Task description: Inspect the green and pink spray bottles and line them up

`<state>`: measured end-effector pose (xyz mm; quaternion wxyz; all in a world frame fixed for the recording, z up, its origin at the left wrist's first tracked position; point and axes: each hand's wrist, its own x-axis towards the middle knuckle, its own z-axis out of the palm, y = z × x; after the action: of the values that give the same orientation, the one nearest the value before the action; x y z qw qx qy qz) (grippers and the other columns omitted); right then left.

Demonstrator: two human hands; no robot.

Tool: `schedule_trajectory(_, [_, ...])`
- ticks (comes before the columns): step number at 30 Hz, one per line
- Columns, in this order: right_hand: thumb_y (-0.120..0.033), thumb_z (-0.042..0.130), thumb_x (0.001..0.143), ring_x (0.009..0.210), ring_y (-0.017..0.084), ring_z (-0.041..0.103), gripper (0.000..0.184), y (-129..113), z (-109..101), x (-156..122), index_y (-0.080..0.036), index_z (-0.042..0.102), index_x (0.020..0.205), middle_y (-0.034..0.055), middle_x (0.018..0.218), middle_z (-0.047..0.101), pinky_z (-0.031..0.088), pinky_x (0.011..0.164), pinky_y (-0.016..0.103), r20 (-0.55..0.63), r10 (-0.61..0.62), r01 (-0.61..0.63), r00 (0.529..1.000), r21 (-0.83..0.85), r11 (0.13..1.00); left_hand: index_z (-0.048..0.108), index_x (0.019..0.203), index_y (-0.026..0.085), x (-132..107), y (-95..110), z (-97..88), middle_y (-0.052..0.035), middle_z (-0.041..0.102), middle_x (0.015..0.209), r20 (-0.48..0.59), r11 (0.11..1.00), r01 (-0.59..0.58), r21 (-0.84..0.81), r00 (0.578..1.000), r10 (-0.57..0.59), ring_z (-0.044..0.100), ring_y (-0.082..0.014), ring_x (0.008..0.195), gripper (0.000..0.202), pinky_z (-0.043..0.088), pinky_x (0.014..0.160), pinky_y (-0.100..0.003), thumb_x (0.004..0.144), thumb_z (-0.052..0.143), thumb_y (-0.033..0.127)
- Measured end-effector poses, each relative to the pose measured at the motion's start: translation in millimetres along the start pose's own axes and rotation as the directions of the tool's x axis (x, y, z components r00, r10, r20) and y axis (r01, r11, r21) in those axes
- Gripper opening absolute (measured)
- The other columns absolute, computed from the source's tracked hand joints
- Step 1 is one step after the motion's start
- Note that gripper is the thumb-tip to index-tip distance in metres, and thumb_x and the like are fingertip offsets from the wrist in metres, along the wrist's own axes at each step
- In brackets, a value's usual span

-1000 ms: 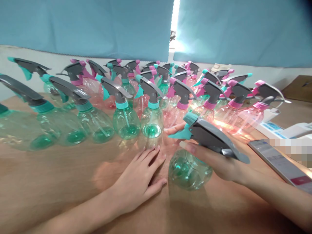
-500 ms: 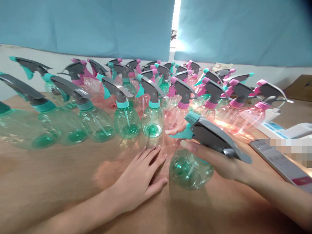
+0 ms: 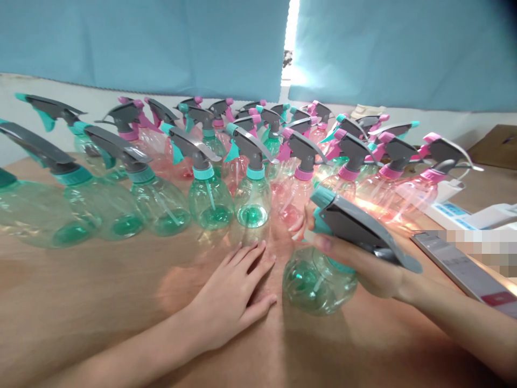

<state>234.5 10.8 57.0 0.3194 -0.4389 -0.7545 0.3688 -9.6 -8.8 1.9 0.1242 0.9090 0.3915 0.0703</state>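
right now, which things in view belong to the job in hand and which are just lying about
Probably the job: green spray bottle in the right hand; perhaps the standing spray bottles.
Probably lying about: phone; white-and-blue object; brown object.

Brown table is carrying rows of green spray bottles and pink spray bottles, phone is lying far right, left hand is resting palm-down up front.

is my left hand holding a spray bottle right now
No, the left hand lies palm down on the table, while the right hand grips a green spray bottle.
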Motion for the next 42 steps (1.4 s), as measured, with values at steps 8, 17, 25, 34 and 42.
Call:
schedule_trajectory(8, [-0.049, 0.060, 0.091, 0.087, 0.026, 0.072, 0.027, -12, -2, 6, -0.037, 0.067, 0.114, -0.0004, 0.087, 0.075, 0.059, 0.075, 0.038, -0.007, -0.032, 0.032, 0.999, 0.106, 0.994, 0.044, 0.147, 0.019, -1, -1, 1.6, -0.0144, 0.040, 0.155, -0.030, 1.000, 0.001, -0.030, 1.000, -0.002, 0.036, -0.0356, 0.141, 0.055, 0.032, 0.113, -0.058, 0.099, 0.049, 0.045])
schedule_trajectory(17, [-0.048, 0.058, 0.092, 0.097, 0.029, 0.070, 0.031, -9, 0, 4, -0.036, 0.066, 0.120, 0.0008, 0.087, 0.075, 0.058, 0.083, 0.043, -0.054, -0.056, 0.061, 0.997, 0.094, 0.994, 0.042, 0.148, 0.016, 0, 0, 0.3, -0.0147, 0.036, 0.157, 0.015, 1.000, 0.014, 0.008, 1.000, -0.014, 0.033, -0.0347, 0.143, 0.057, 0.031, 0.114, -0.057, 0.099, 0.048, 0.045])
schedule_trajectory(25, [-0.046, 0.062, 0.090, 0.106, 0.030, 0.067, 0.032, -13, -1, 5, -0.035, 0.065, 0.120, 0.0018, 0.089, 0.074, 0.057, 0.085, 0.043, -0.073, -0.082, 0.088, 0.994, 0.075, 0.993, 0.043, 0.147, 0.019, -1, -1, 1.4, -0.0144, 0.040, 0.155, -0.022, 1.000, -0.002, -0.023, 1.000, 0.001, 0.035, -0.0356, 0.142, 0.056, 0.031, 0.113, -0.058, 0.099, 0.050, 0.045])
schedule_trajectory(34, [-0.044, 0.062, 0.090, 0.111, 0.030, 0.066, 0.034, -15, -1, 6, -0.037, 0.063, 0.124, 0.0018, 0.098, 0.074, 0.058, 0.082, 0.041, -0.086, -0.097, 0.103, 0.992, 0.068, 0.992, 0.044, 0.147, 0.018, 0, -1, 1.1, -0.0150, 0.040, 0.155, -0.022, 1.000, -0.003, -0.031, 1.000, 0.002, 0.035, -0.0358, 0.142, 0.055, 0.031, 0.114, -0.057, 0.099, 0.050, 0.044])
schedule_trajectory(42, [-0.043, 0.062, 0.091, 0.110, 0.030, 0.066, 0.035, -14, -2, 5, -0.038, 0.062, 0.125, 0.0017, 0.094, 0.074, 0.057, 0.085, 0.042, -0.083, -0.098, 0.103, 0.992, 0.058, 0.993, 0.044, 0.147, 0.018, 0, 0, 0.1, -0.0150, 0.040, 0.155, -0.016, 1.000, -0.002, -0.008, 1.000, 0.002, 0.035, -0.0351, 0.142, 0.054, 0.033, 0.113, -0.057, 0.099, 0.049, 0.043])
